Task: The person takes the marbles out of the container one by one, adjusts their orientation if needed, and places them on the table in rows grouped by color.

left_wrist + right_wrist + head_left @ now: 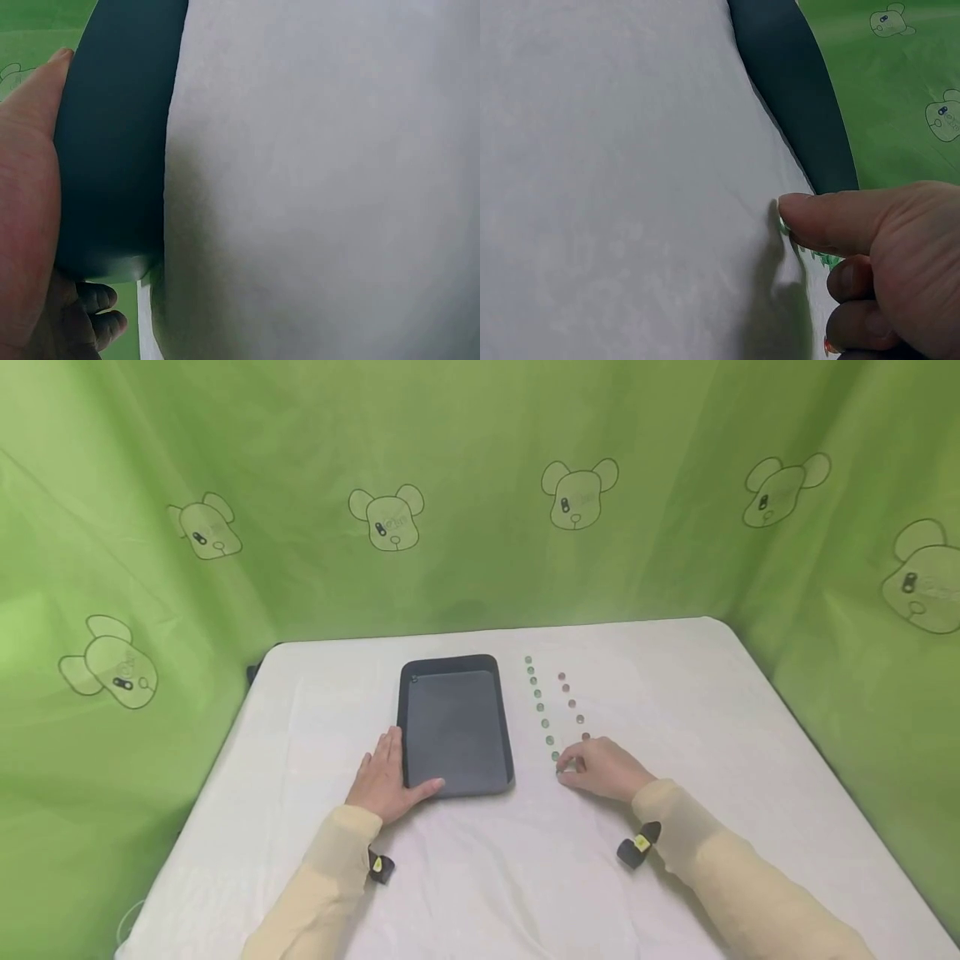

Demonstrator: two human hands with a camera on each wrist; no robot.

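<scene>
A dark grey rectangular tray (456, 792) lies on the white cloth, with one small green glass bead (414, 679) in its far left corner. My left hand (381, 783) rests round the tray's near left corner, fingers straight along the side and thumb along the near edge. To the right of the tray runs a line of several green beads (540, 707). At its near end my right hand (606, 768) pinches a green bead (783, 225) between thumb and index finger, low over the cloth. Reddish beads (572, 703) form a second line, partly hidden by that hand.
The white-covered table (495, 893) has its far edge close to a green curtain (480, 577) printed with bear heads, which also hangs at both sides. Black bands with wrist cameras (636, 850) sit on both wrists.
</scene>
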